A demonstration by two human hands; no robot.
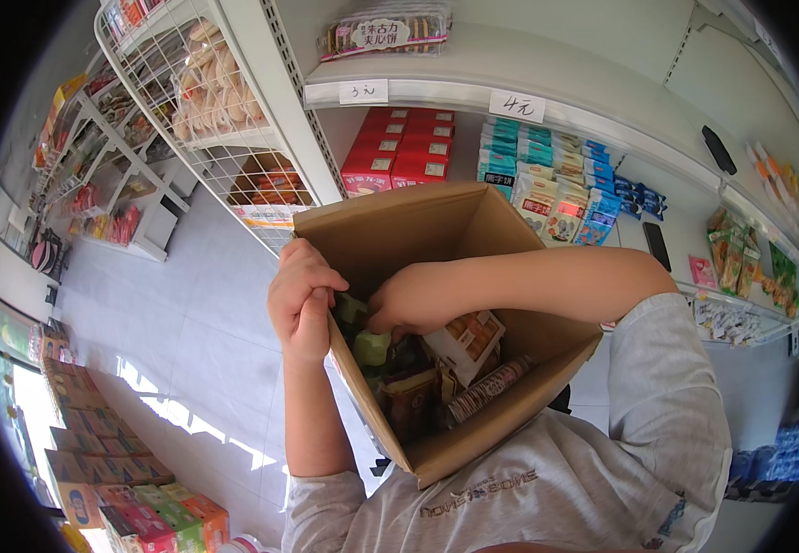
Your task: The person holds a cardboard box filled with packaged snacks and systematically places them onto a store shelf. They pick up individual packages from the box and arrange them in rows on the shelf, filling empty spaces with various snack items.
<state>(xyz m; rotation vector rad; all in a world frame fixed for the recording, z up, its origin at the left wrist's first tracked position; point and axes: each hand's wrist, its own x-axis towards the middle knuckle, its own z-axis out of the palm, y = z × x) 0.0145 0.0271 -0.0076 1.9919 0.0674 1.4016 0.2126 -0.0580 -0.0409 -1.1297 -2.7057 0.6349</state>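
Note:
An open cardboard box is tilted against my front. My left hand grips its left rim, fingers curled over the edge. Reaching down inside, my right hand is beside green packets; its fingertips are partly hidden, so whether it holds one cannot be told. Also in the box lie a pack of small brown baked goods, a long striped biscuit pack and a dark brown packet.
Ahead stands a white shelf with red boxes and bagged biscuits. A wire rack of bagged bread is at the left. Stacked cartons stand on the floor at lower left.

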